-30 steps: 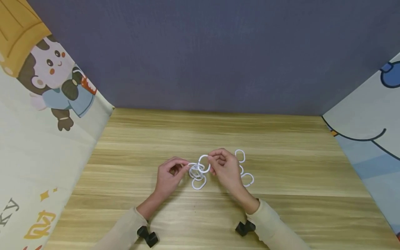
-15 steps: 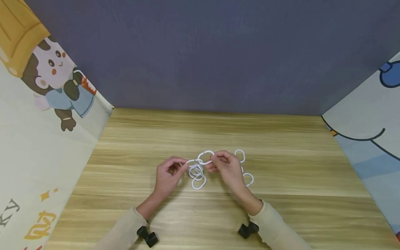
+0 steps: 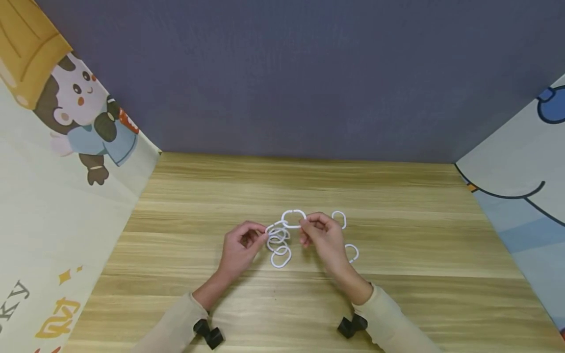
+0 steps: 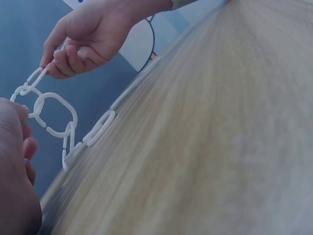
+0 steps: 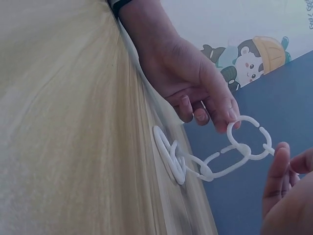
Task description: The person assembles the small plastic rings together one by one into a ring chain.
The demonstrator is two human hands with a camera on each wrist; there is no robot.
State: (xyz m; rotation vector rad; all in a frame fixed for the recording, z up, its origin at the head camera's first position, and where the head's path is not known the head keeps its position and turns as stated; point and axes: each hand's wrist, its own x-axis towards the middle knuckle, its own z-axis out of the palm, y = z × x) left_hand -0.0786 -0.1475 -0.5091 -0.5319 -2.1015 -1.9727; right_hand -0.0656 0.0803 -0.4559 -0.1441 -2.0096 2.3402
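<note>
My left hand [image 3: 240,245] pinches a white plastic chain link [image 5: 230,133] between thumb and forefinger. Hooked through it is another white link [image 3: 283,216], whose far end my right hand [image 3: 326,240] pinches. Both links have a small gap in the ring. From the left hand's link hangs more of the linked chain [image 4: 73,112], running down to the wood surface. Its lowest link [image 3: 290,256] lies flat there, nearest to me. In the right wrist view the fingertips of the right hand cover one end of its link.
Two loose white links, one farther back [image 3: 345,221] and one nearer [image 3: 357,252], lie on the wooden table [image 3: 419,235] beside the right hand. A dark blue panel [image 3: 300,83] stands behind the table, with printed panels at both sides.
The right hand has drawn its link up and to the right, stretching it away from the pile. The left hand stays about in place. A third loose link is now hidden behind the right hand.
</note>
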